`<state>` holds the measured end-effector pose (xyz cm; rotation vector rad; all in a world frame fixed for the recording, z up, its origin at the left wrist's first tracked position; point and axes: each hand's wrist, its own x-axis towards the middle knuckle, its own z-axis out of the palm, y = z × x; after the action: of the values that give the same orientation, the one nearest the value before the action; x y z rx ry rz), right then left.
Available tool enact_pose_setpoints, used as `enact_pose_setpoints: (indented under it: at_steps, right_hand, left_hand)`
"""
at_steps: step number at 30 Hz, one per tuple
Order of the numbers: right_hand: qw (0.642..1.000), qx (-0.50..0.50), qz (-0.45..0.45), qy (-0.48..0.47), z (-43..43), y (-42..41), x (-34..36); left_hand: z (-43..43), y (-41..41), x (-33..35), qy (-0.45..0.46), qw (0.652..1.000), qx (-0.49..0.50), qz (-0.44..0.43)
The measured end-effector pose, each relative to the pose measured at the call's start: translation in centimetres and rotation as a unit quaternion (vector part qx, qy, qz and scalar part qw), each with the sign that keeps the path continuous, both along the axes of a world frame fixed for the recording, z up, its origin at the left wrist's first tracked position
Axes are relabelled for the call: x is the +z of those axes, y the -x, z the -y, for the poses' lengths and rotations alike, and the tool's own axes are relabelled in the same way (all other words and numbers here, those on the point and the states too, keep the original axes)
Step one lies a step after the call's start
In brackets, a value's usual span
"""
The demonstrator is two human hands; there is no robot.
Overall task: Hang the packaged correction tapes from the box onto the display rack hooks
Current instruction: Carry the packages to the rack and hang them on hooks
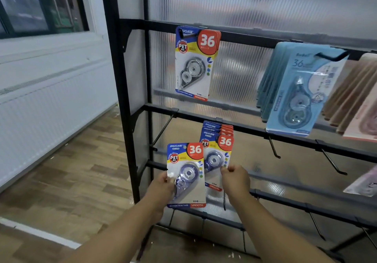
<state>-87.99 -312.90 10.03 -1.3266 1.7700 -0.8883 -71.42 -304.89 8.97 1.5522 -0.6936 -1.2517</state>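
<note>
left hand (163, 183): fingers curled behind, thumb on the front, gripping the left edge of a single packaged correction tape (186, 173); card held upright, face to the camera, blue top with a red "36" disc, purple dispenser under the blister; it sits low and in front of the display rack (124, 99), on no hook, overlapping the left edge of the hanging stack (218, 146)

right hand (234, 181): fingers bunched and curled, pinching the lower right edge of that hanging stack; knuckles toward the camera; both forearms reach in from the bottom of the view

hanging stack: several cards of the same print, fanned one behind the other, hung from the second bar of the rack; just to its left a slanted hook (163, 130) angles down from the same bar

above, on the top bar, an upper stack (195, 63) of the same "36" cards hangs on its own hook; to the right, well apart, light blue packs (295, 91) hang in a thick row, with pink packs (357, 99) beside them at the frame edge; more black hooks (274, 148) stick out from the lower bars on the right

behind the rack a ribbed translucent panel (265, 2); left of it a white radiator (51, 103) under a window (40, 4); wood-pattern floor (71, 171) below
</note>
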Motion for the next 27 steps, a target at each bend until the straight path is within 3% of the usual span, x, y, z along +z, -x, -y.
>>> enact_pose_setpoints:
  at_steps: [4, 6, 9, 14, 25, 27]
  right_hand:
    - [0.997, -0.052, -0.030, -0.046, 1.5, 0.8, 1.8]
    - [0.997, -0.063, 0.016, -0.038, 1.6, 1.1, 2.2]
    - [0.994, -0.019, 0.109, -0.002, 0.5, 1.6, 2.8]
    - [0.980, 0.100, 0.171, 0.018, -0.1, 2.6, 3.6]
    - [0.988, 0.023, 0.128, 0.079, 0.9, 1.5, 1.8]
    - [0.993, 0.021, 0.087, 0.074, 1.2, 1.3, 1.8]
  left_hand:
    - [0.7, 0.3, 0.4, 0.006, 1.000, -0.023, 0.000]
    - [1.3, 0.7, 1.0, 0.002, 0.999, -0.026, 0.019]
    - [2.3, 1.7, 1.5, 0.013, 0.998, -0.040, 0.052]
    - [3.2, 3.4, 1.5, 0.017, 0.995, -0.084, 0.055]
    - [4.2, 3.9, 2.8, 0.044, 0.994, -0.063, 0.076]
    - [4.5, 3.6, 2.7, 0.040, 0.993, -0.066, 0.092]
